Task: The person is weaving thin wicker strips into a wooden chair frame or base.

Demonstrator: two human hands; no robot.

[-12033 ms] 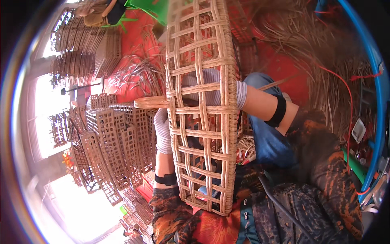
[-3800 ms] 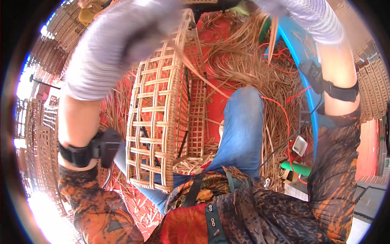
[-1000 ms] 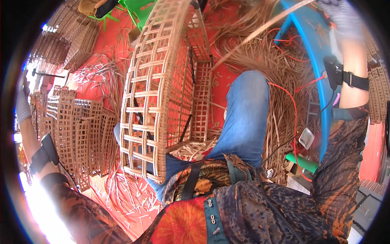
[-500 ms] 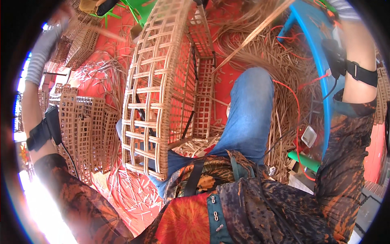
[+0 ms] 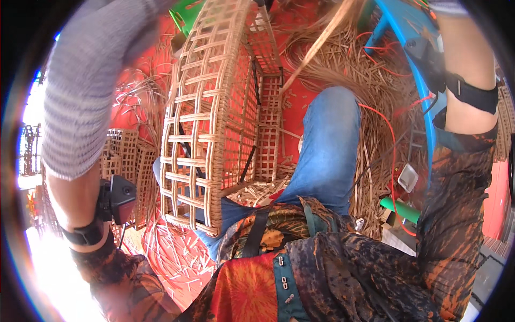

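Observation:
An open-weave wicker basket frame (image 5: pixel 206 139) stands tilted between my knees, its lattice side facing up and left. My left hand (image 5: pixel 140 27), in a grey-and-white striped knit glove, is raised close in front at the upper left. It is smeared by motion, and its fingers cannot be made out. Of my right arm (image 5: pixel 466 64), the bare forearm and a glove cuff show at the upper right; the hand lies beyond the top edge. A long, pale rattan strip (image 5: pixel 320 45) slants from the basket's far right side up to the top edge.
Loose rattan strands (image 5: pixel 378 139) heap on the red floor to my right, beside a blue plastic stool (image 5: pixel 416 59) and an orange cord (image 5: pixel 393 161). More woven lattice pieces (image 5: pixel 145 172) stand at the left. Cut scraps (image 5: pixel 177 268) litter the floor near me.
My left arm has swung inward and nearer, its gloved hand now larger and covering the lattice pieces at the left. The strip has shifted slightly; the basket has barely moved.

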